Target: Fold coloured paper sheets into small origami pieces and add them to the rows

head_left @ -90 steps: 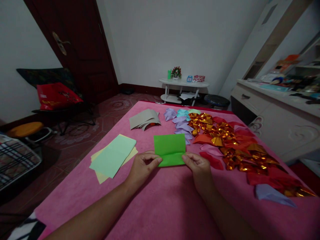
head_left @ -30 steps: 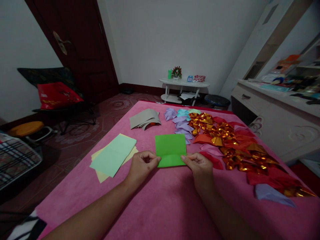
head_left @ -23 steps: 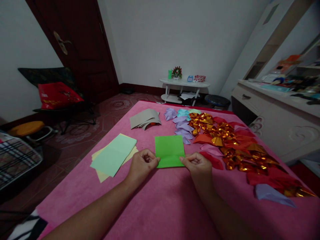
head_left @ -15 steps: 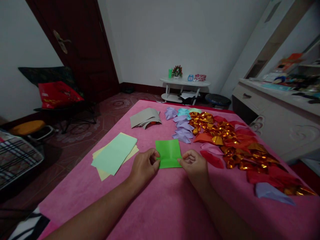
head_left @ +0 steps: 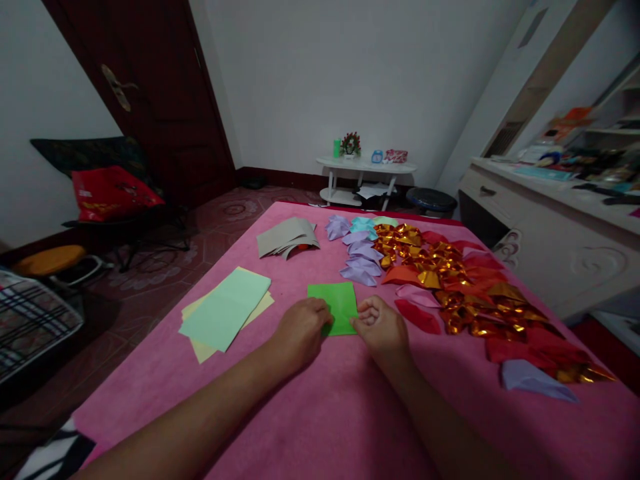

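A bright green sheet of paper (head_left: 337, 300) lies in front of me, its near edge folded up. My right hand (head_left: 381, 328) pinches the paper's lower right edge between thumb and fingers. On the other side, my left hand (head_left: 303, 333) has its fingers curled over the lower left part; the fingertips are partly hidden. To the left lie pale green sheets (head_left: 227, 310) over pale yellow sheets (head_left: 263, 307). Folded paper pieces in lilac (head_left: 361, 270), red (head_left: 419, 316) and shiny gold (head_left: 453, 320) spread out to the right.
A pink cloth (head_left: 320, 413) covers the table. Grey card sheets (head_left: 287, 237) are stacked at the far left. Beyond stands a small white table (head_left: 367, 164) with a flower pot. A pale dresser (head_left: 540, 227) is on the right; a chair with a red bag (head_left: 115, 193) is left.
My left hand has moved inward over the green paper, its fingers now pressing nearer the middle. The right hand keeps its pinch on the right edge. The view has shifted slightly.
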Available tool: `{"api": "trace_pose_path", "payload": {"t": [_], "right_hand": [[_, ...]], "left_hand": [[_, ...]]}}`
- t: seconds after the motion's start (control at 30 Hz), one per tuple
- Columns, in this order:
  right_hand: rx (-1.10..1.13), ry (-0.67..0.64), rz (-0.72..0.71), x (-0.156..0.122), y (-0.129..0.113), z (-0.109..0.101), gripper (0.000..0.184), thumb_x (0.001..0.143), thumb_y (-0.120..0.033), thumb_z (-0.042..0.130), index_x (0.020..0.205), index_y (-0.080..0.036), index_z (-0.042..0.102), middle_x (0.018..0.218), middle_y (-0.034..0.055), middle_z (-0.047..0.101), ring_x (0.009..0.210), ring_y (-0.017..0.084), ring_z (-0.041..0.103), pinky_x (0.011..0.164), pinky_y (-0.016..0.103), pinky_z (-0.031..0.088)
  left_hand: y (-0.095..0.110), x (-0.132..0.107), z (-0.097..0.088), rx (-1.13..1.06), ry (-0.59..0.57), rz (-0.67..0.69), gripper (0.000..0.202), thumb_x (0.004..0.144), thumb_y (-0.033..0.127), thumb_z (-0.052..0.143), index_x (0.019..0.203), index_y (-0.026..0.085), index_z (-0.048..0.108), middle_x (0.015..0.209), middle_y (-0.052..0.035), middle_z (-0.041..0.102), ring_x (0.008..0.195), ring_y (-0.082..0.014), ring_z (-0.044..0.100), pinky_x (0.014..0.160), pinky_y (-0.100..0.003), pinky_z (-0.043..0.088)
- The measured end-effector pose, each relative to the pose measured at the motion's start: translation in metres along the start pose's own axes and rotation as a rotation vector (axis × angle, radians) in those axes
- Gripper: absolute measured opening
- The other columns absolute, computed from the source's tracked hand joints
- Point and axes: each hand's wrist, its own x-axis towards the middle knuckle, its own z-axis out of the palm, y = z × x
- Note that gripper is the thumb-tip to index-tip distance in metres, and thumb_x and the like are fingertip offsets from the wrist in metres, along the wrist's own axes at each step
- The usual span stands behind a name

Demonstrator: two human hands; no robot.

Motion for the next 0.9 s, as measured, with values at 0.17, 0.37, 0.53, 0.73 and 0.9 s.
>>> {"api": "trace_pose_path", "payload": {"t": [0.17,0.37,0.53,0.73,0.9], "right_hand": [[0.010,-0.025,0.012,0.000,0.001,0.000,0.014,0.062,-0.023,0.063,0.072,-0.022,0.053,0.058,-0.0038,0.062,0.053,0.014,0.061,0.048,0.022,0.045],[-0.001,-0.024,-0.001,-0.002,0.001,-0.001,0.012,0.063,-0.024,0.063,0.072,-0.023,0.054,0.057,-0.0037,0.061,0.053,0.014,0.060,0.049,0.022,0.045],[-0.025,-0.022,-0.004,-0.003,0.000,-0.002,0.010,0.065,-0.024,0.062,0.072,-0.023,0.055,0.057,-0.0037,0.060,0.053,0.014,0.059,0.049,0.022,0.044],[-0.065,-0.015,0.010,-0.003,-0.007,-0.004,0.008,0.066,-0.026,0.060,0.072,-0.023,0.056,0.057,-0.0033,0.061,0.053,0.014,0.059,0.049,0.021,0.043],[-0.062,-0.021,-0.009,-0.005,-0.010,-0.007,0.006,0.068,-0.028,0.057,0.071,-0.023,0.057,0.056,-0.0028,0.061,0.052,0.014,0.059,0.049,0.022,0.043]], "left_hand": [[0.007,0.020,0.010,0.043,-0.034,-0.101,0.011,0.085,0.020,0.048,0.088,0.016,0.057,0.083,-0.0065,0.063,0.077,-0.0206,0.060,0.066,-0.029,0.042],[-0.001,0.017,0.014,-0.104,-0.019,-0.160,0.024,0.083,0.038,0.059,0.096,0.019,0.054,0.090,-0.0048,0.063,0.082,-0.0204,0.059,0.066,-0.028,0.041],[-0.027,0.004,0.006,-0.355,-0.075,-0.076,0.026,0.076,0.029,0.067,0.098,0.020,0.056,0.089,-0.0006,0.060,0.081,-0.0148,0.055,0.069,-0.023,0.041],[-0.009,0.021,0.005,-0.135,-0.099,-0.249,0.040,0.064,0.057,0.069,0.083,0.023,0.057,0.083,0.0003,0.062,0.074,-0.0187,0.058,0.059,-0.025,0.036],[-0.001,0.028,0.010,-0.045,-0.065,-0.300,0.045,0.065,0.063,0.064,0.079,0.021,0.057,0.081,-0.0031,0.062,0.075,-0.0211,0.059,0.061,-0.027,0.037]]}}
